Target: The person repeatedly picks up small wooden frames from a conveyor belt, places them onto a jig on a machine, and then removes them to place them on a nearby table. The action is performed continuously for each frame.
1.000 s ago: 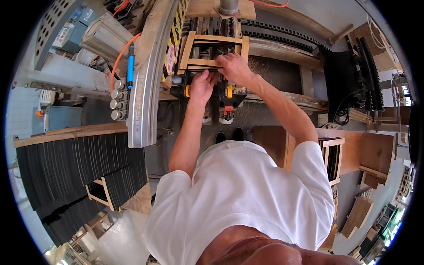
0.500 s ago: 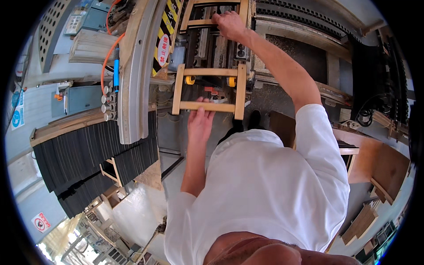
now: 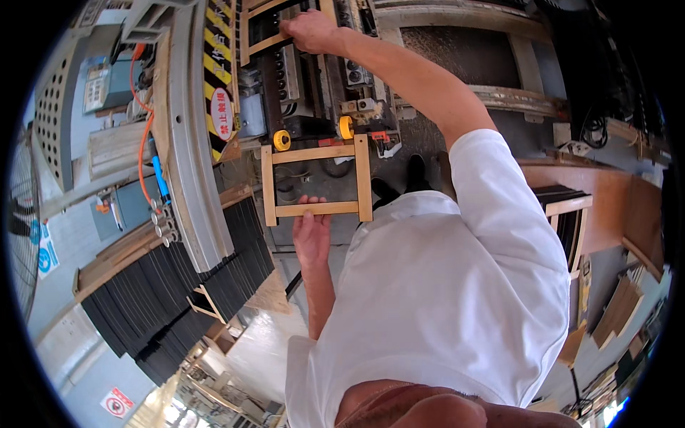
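My left hand (image 3: 312, 239) is closed on the near rail of a pale wooden frame (image 3: 317, 209), its fingertips showing through the opening. The frame has two rails between two side bars and lies nearly level in front of my body, just short of two yellow rollers (image 3: 282, 140) on the machine. Reaching far forward, my right hand (image 3: 310, 32) is closed at a rail of a second wooden frame (image 3: 265, 46) over the machine. That far frame looks dark inside and is cut off by the picture's top; the fingertips are partly hidden.
A long metal beam (image 3: 191, 143) with a yellow-black striped strip (image 3: 217, 57) runs along the left side. Below it stands a stack of dark panels (image 3: 153, 303). Orange hoses (image 3: 135, 85) hang at the left. Wooden framed panels (image 3: 567, 207) stand behind my right arm.
The near frame has come toward my body with my left hand and now sits clear of the yellow rollers. My right hand stays at the far frame. The whole view has turned and shifted.
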Demonstrator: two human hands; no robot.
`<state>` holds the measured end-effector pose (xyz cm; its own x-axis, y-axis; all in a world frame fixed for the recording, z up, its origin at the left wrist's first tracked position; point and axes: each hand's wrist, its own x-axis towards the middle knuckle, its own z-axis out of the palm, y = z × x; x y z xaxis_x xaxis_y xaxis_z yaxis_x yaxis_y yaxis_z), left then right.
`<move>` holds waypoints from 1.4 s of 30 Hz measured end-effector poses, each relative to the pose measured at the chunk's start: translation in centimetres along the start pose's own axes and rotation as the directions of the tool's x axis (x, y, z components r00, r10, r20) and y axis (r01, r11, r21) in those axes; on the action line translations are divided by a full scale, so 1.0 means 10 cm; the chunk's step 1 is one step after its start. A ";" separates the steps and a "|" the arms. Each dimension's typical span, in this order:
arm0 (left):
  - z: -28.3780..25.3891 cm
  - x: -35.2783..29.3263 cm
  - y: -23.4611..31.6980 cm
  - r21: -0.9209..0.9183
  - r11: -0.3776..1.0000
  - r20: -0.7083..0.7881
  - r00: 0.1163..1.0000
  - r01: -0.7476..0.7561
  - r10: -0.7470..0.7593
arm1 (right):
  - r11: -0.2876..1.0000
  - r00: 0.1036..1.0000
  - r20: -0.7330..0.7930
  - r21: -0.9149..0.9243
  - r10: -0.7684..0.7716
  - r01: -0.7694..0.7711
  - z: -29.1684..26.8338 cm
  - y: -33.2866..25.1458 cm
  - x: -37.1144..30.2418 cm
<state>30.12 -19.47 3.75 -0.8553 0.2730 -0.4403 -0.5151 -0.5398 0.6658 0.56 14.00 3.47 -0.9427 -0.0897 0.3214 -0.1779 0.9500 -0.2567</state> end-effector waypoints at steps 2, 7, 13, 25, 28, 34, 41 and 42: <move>-0.08 0.01 0.02 0.038 0.999 -0.003 1.000 0.023 -0.023 | 0.999 1.000 0.014 0.033 0.024 -0.025 -0.02 -0.01 0.01; -0.37 0.06 0.12 0.091 0.994 -0.016 0.998 0.058 -0.057 | 0.998 0.963 0.262 0.034 -0.059 0.051 -0.35 -0.04 0.05; -0.77 0.05 0.22 0.129 0.982 -0.108 0.987 0.136 -0.122 | 0.993 0.989 0.106 0.049 0.100 -0.105 -0.15 0.09 -0.02; -1.49 0.11 0.17 0.090 0.970 -0.209 0.957 0.226 -0.203 | 0.984 0.982 0.076 -0.059 0.175 -0.171 -0.23 -0.24 -0.01; -1.49 0.17 0.18 0.165 0.955 -0.257 0.946 0.245 -0.198 | 0.986 0.984 0.101 -0.093 0.149 -0.140 -0.23 -0.21 -0.03; -1.50 0.16 0.04 0.255 0.939 -0.289 0.945 0.230 -0.153 | 0.993 0.997 0.075 -0.116 0.013 -0.004 -0.23 -0.13 -0.02; -1.39 0.03 -0.27 0.258 0.944 -0.360 0.927 0.208 -0.106 | 0.996 0.999 -0.032 -0.088 -0.014 0.011 0.01 0.00 0.03; -1.36 0.00 -0.29 0.245 0.949 -0.377 0.921 0.198 -0.095 | 0.999 0.999 -0.046 -0.038 -0.008 0.007 0.00 -0.01 0.06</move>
<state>32.36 -28.69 -6.35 -0.7182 0.0023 -0.6958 -0.6718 -0.2628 0.6925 0.02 13.85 3.70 -0.9271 -0.0838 0.3653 -0.1736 0.9599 -0.2202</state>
